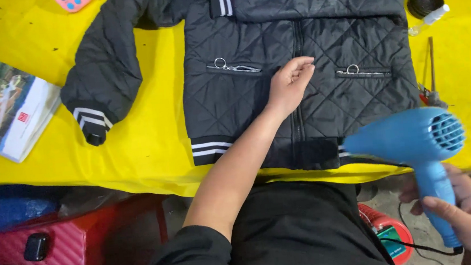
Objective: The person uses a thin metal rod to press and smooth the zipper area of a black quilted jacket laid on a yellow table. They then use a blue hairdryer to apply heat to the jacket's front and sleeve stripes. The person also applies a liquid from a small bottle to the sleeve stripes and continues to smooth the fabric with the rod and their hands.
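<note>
A black quilted jacket (243, 92) lies flat on a yellow table cover (151, 140), front up, with two zip pockets and striped cuffs and hem. My left hand (289, 82) rests on the jacket near its centre zip, fingers loosely curled, holding nothing. My right hand (470, 217) grips the handle of a blue hair dryer (418, 139) at the lower right, off the table's near edge. The dryer's nozzle points left toward the jacket's hem. A black cord trails from the handle's bottom.
A glossy magazine (6, 104) lies at the left. A pink timer (72, 0) sits at the top edge. A black round lid (425, 1), a small clear bottle (433, 18) and pliers (430, 84) lie at the right. A red case (58, 250) sits lower left.
</note>
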